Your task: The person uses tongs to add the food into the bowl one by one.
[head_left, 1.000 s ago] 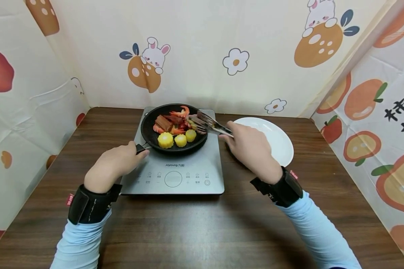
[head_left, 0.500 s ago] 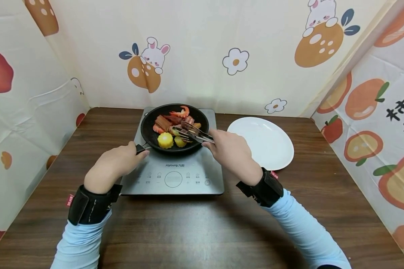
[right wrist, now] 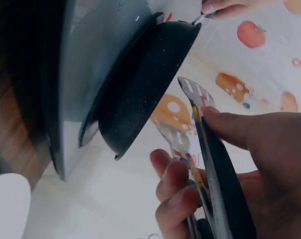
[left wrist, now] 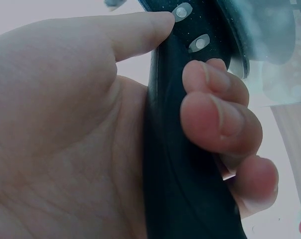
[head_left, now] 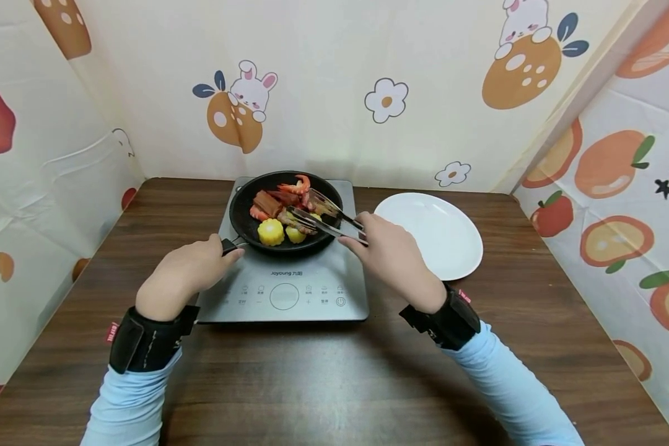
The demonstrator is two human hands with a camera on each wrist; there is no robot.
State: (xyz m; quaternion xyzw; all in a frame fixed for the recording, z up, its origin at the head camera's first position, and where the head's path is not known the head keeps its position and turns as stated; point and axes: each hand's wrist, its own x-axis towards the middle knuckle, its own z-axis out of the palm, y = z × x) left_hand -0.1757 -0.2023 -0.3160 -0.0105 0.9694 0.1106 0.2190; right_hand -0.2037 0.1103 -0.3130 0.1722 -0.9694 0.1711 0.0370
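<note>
My left hand (head_left: 186, 269) grips the black handle (left wrist: 173, 144) of a dark frying pan (head_left: 241, 214); in the left wrist view the fingers curl round it and the thumb lies along its side. The pan stands on a silver induction cooker (head_left: 267, 310). Inside are yellow corn pieces (head_left: 271, 232), a shrimp (head_left: 298, 184) and reddish-brown meat pieces (head_left: 267, 202). My right hand (head_left: 393, 254) holds metal tongs (right wrist: 213, 174) with dark grips, slotted heads spread apart. Those heads reach over the right half of the pan and partly hide the food.
A white oval plate (head_left: 435, 232) lies on the wooden table (head_left: 312, 384), right of the cooker and beyond my right wrist. Printed cloth walls (head_left: 323, 124) enclose the table at the back and both sides.
My right hand first moved left and down, bringing the tongs from the pan's right edge over the corn. Since then the tongs' arms have spread wider. My left hand stays on the handle.
</note>
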